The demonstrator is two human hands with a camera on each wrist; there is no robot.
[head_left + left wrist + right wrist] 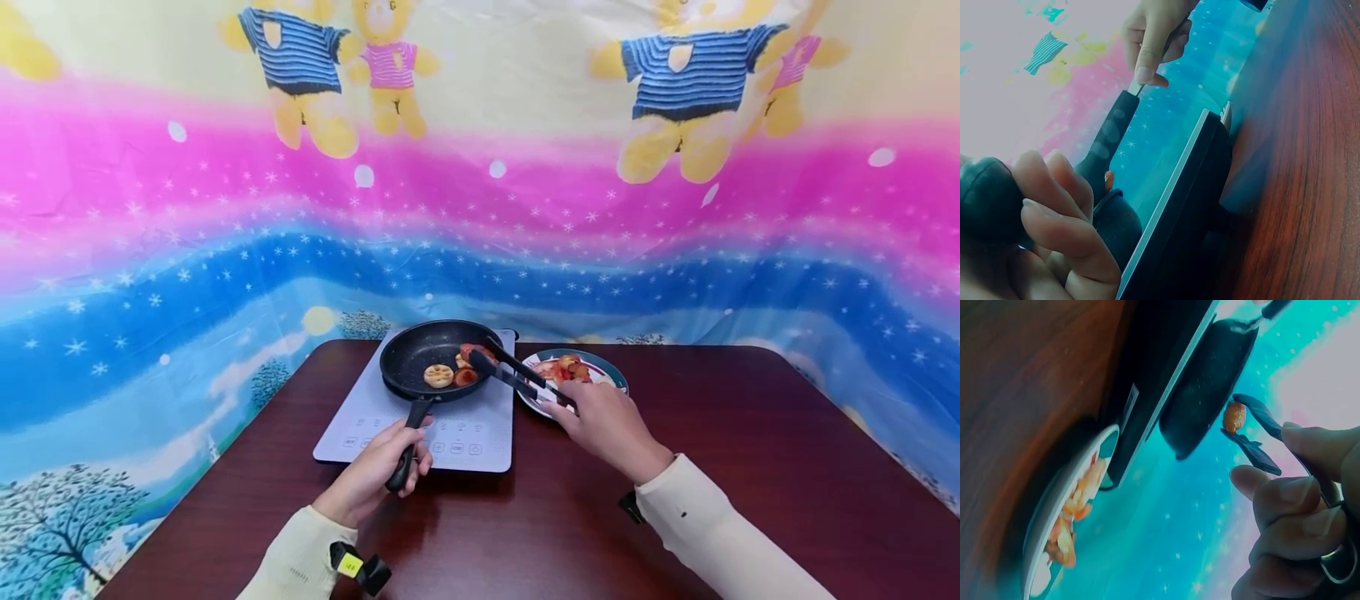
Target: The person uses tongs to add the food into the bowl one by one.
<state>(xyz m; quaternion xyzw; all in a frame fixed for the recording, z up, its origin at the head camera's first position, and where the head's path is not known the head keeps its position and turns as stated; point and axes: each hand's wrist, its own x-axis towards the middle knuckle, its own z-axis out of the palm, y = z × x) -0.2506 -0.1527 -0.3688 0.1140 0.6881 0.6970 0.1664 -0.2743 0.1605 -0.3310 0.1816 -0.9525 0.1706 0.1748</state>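
Observation:
My left hand (382, 467) grips the handle of a black frying pan (412, 354), which sits on a white induction cooktop (345, 417). In the right hand (607, 421) is a pair of black-tipped tongs (513, 379), held over the pan's right rim. Between the tong tips is a reddish-brown piece of food (1234, 417), raised above the pan in the right wrist view. Inside the pan lie a round golden slice with holes (438, 376) and a reddish-brown piece (465, 377). The left wrist view shows my left fingers (1066, 231) curled round the handle end.
Right of the cooktop stands a plate (618, 375) with a green-edged rim, bearing several cooked food pieces (566, 368). Everything rests on a dark wooden table (720, 433). A printed cloth (480, 225) with bears hangs behind the far table edge.

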